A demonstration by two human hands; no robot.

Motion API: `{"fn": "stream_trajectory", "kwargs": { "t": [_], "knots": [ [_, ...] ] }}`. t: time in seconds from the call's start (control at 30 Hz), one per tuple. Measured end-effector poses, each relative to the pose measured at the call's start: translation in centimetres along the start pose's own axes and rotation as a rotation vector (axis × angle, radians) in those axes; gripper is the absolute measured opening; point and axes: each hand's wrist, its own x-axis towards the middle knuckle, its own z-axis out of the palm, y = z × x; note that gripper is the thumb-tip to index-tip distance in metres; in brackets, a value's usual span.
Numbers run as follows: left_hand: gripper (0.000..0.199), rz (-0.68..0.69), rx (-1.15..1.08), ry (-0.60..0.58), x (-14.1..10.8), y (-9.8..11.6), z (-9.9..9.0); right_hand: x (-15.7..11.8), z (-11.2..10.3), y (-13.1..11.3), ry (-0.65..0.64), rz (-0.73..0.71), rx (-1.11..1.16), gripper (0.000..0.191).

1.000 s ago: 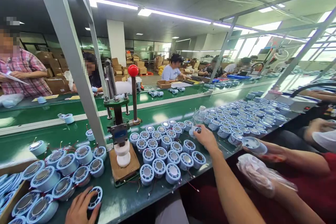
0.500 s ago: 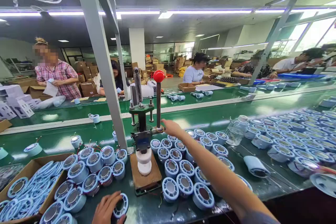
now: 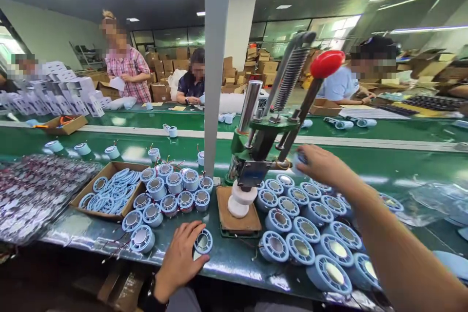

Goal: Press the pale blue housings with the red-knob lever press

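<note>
the left hand is low over the green surface, its fingers and thumb curled around the edge of a round case, blue with a silver disc on top. the right hand is farther out, its fingers closed on a blue piece that they mostly hide, so its shape is hard to tell.

just left of the right fingers stands a hand press, tilted in view, with a red knob above them. the press has a white block over a brown board, to the right of the left fingers and beyond them.

below the right fingers, a group of blue cases sits close together, discs up. beyond the left fingers and to their left, more cases crowd beside an open carton of blue rings. well past both sets of fingers, a person in a plaid shirt stands holding something white.
</note>
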Motion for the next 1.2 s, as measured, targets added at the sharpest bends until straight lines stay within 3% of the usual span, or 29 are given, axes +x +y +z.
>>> {"fn": "stream_trajectory", "kwargs": {
  "t": [0.07,0.13,0.2,0.27,0.37,0.47,0.53,0.63,0.7,0.8,0.93,1.2],
  "knots": [
    [0.065,-0.023,-0.015,-0.019,-0.1,0.3,0.0,-5.3,-0.1,0.9,-0.045,-0.085,0.082,0.037],
    [0.067,-0.068,0.009,-0.018,-0.1,0.6,0.0,-11.3,1.2,-0.4,-0.075,-0.310,0.270,0.044],
    [0.065,-0.116,0.053,0.005,0.0,1.0,0.0,-16.1,3.7,-3.9,-0.121,-0.488,0.422,0.047],
    [0.063,-0.120,0.080,0.022,-0.1,1.1,0.0,-18.6,6.3,-8.4,-0.190,-0.537,0.504,0.055],
    [0.062,-0.060,0.067,0.025,-0.3,0.7,0.1,-18.4,9.2,-13.6,-0.236,-0.511,0.586,0.058],
    [0.052,-0.029,0.016,0.085,-0.4,-0.1,0.4,-17.5,11.0,-15.3,-0.199,-0.538,0.699,0.059],
    [0.044,-0.046,-0.032,0.153,-0.5,-0.3,0.4,-17.7,12.3,-15.4,-0.082,-0.511,0.802,0.067],
    [0.046,-0.069,-0.121,0.217,-0.8,0.6,0.0,-19.0,14.9,-16.2,0.166,-0.303,0.935,0.065],
    [0.052,0.001,-0.159,0.183,-1.0,2.1,-0.4,-19.7,16.7,-17.3,0.276,-0.164,0.991,0.061],
    [0.062,0.138,-0.135,0.073,-0.9,4.5,-0.6,-19.8,18.5,-18.8,0.311,-0.104,1.055,0.061],
    [0.070,0.121,-0.100,0.038,-0.4,5.8,-0.1,-19.6,19.4,-19.6,0.326,-0.075,1.063,0.066],
    [0.061,-0.008,-0.240,0.096,-0.9,5.3,1.0,-19.7,19.2,-19.6,0.337,-0.038,1.072,0.070]
  ]
}}
